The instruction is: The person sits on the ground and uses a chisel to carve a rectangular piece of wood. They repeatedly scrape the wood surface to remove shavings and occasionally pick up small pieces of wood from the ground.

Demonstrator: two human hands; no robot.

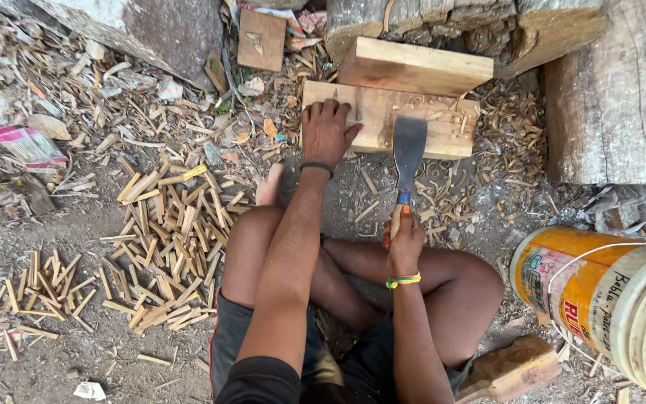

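On the flat wooden block (443, 131), near its left edge, the left hand (327, 132) presses down with fingers spread; whether a small piece lies under it is hard to tell. Just right of it, the broad chopping blade (410, 144) rests across the block's front edge. Its handle runs back into the right hand (405, 241), closed tight around it. Split wooden sticks (170, 224) lie heaped on the ground to the left.
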